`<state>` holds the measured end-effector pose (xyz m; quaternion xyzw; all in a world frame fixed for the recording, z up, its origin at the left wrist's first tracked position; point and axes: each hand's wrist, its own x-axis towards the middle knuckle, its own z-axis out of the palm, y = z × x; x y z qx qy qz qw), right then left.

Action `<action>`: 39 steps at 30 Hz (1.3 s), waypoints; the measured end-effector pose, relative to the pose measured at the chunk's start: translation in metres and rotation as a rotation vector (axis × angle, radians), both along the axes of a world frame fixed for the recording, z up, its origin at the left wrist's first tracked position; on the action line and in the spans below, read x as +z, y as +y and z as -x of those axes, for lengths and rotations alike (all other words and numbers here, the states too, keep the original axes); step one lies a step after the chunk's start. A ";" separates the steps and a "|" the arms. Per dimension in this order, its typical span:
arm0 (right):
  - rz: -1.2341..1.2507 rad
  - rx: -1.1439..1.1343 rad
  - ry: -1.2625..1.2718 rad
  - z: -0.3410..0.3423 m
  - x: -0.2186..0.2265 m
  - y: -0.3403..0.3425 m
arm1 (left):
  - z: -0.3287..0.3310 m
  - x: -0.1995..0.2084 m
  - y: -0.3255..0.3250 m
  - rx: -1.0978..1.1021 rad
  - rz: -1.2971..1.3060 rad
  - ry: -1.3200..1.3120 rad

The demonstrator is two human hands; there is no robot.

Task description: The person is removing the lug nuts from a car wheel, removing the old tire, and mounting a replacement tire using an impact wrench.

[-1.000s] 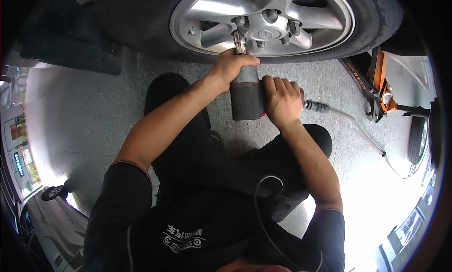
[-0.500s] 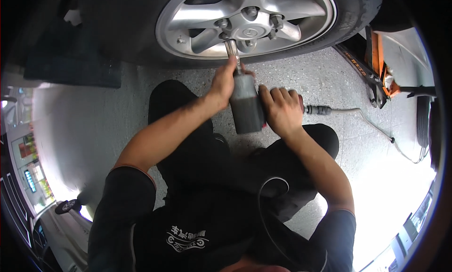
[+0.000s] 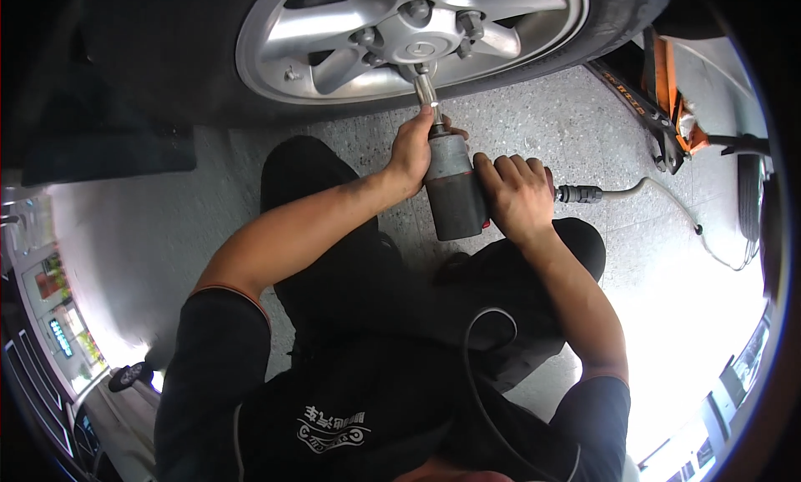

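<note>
Speckled concrete floor [image 3: 534, 123] of a garage bay, with a car's alloy wheel [image 3: 409, 32] raised beside an orange jack [image 3: 663, 90]. Lug nuts [image 3: 470, 19] remain seated on the hub, so the work on them appears unfinished. Left hand [image 3: 415, 146] and right hand [image 3: 517, 194] close their fingers around the grey impact wrench [image 3: 453, 186], its socket [image 3: 424, 82] on the lowest nut, air hose [image 3: 659, 194] trailing right.

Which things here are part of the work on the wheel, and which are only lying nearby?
In use: left hand and right hand on the impact wrench; socket on a lug nut; wheel; air hose.
Lying about: orange jack.
</note>
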<state>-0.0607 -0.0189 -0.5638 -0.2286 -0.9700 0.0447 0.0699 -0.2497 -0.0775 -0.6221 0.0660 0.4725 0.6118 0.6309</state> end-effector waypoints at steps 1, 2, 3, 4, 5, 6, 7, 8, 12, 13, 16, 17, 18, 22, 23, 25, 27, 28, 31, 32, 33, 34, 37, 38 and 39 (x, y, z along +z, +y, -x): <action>-0.019 -0.013 0.034 -0.001 -0.002 0.001 | -0.001 0.001 0.002 0.008 0.007 -0.008; -0.012 -0.005 0.027 -0.002 -0.004 0.002 | 0.001 0.002 0.006 0.018 -0.027 0.022; -0.010 -0.013 0.028 -0.002 -0.004 0.003 | 0.001 0.004 0.009 0.028 -0.060 0.054; -0.021 -0.032 0.031 0.001 -0.005 0.007 | 0.003 0.004 0.014 0.025 -0.067 0.051; -0.039 -0.028 0.039 0.003 -0.008 0.009 | 0.006 0.004 0.019 0.029 0.006 0.143; -0.047 -0.031 0.039 0.003 -0.011 0.012 | 0.008 0.005 0.024 0.034 0.079 0.237; -0.058 -0.004 0.037 0.004 -0.014 0.011 | 0.009 0.003 0.023 0.037 0.078 0.240; -0.069 0.023 0.035 0.005 -0.017 0.011 | 0.011 0.001 0.022 0.053 0.128 0.319; 0.063 0.020 0.092 0.003 -0.027 0.022 | 0.008 0.014 0.026 0.130 0.249 0.315; 0.185 0.000 0.186 0.000 -0.034 0.021 | 0.013 0.022 0.028 0.119 0.300 0.019; 0.345 -0.019 0.285 -0.002 -0.041 0.024 | 0.012 0.022 0.026 0.016 0.112 -0.203; 0.180 -0.013 0.208 0.006 -0.031 0.023 | 0.014 0.019 0.022 0.002 0.082 -0.014; 0.014 -0.009 0.131 0.013 -0.023 0.021 | 0.020 0.015 0.022 0.005 0.086 -0.009; -0.029 -0.036 0.086 0.015 -0.025 0.029 | 0.015 0.022 0.025 -0.044 0.192 -0.026; -0.008 -0.030 0.071 0.017 -0.023 0.032 | 0.012 0.019 0.024 -0.069 0.148 0.139; -0.013 -0.023 0.061 0.017 -0.024 0.032 | 0.010 0.019 0.026 -0.070 0.122 0.223; -0.014 -0.008 0.047 0.018 -0.027 0.032 | 0.013 0.023 0.034 -0.049 0.142 0.231; -0.022 -0.037 0.093 0.023 -0.030 0.034 | 0.015 0.025 0.038 -0.034 0.158 0.242; -0.030 -0.056 0.093 0.027 -0.032 0.033 | 0.018 0.023 0.039 -0.042 0.158 0.269; -0.030 -0.049 0.048 0.029 -0.031 0.032 | 0.021 0.021 0.039 -0.047 0.158 0.285; -0.029 -0.049 0.049 0.031 -0.030 0.033 | 0.026 0.020 0.040 -0.047 0.159 0.286; -0.052 -0.034 0.051 0.032 -0.027 0.034 | 0.028 0.018 0.040 -0.038 0.139 0.277; -0.050 -0.040 0.057 0.030 -0.026 0.033 | 0.024 0.017 0.039 -0.049 0.115 0.292; -0.027 -0.061 0.061 0.028 -0.026 0.035 | 0.021 0.019 0.042 -0.071 0.105 0.315; -0.033 -0.066 0.065 0.026 -0.024 0.037 | 0.022 0.017 0.045 -0.074 0.099 0.319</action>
